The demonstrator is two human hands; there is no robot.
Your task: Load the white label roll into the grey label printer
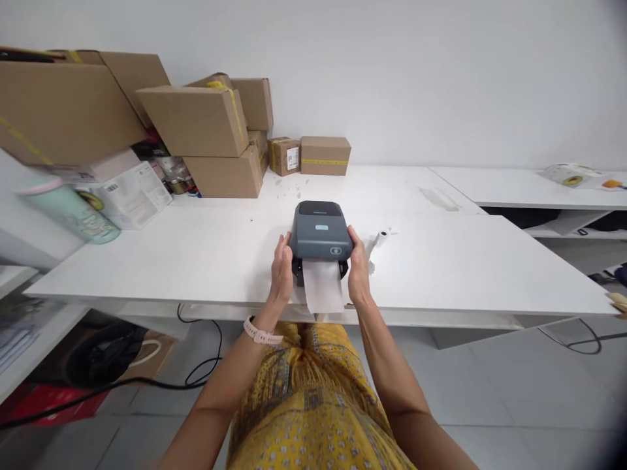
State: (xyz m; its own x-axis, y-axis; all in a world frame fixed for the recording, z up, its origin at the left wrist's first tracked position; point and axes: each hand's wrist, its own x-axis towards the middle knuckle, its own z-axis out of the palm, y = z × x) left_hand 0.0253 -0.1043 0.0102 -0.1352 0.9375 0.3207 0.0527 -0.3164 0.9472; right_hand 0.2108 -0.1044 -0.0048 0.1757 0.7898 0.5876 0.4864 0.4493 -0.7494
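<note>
A dark grey label printer (320,233) is at the front middle of the white table, its lid up a little over the black base. A strip of white paper (324,287) comes out of its front and hangs towards the table's front edge. My left hand (283,269) grips the printer's left side, fingers pressed against it. On the opposite side my right hand (359,266) holds the casing in the same way. Just right of the printer lies a small white paper roll (383,237).
Cardboard boxes (196,121) are stacked at the back left, with two smaller ones (325,155) by the wall. A mint tumbler (73,212) stands at the left end beside a white box (132,192). Black cables (206,378) run below the table (465,274).
</note>
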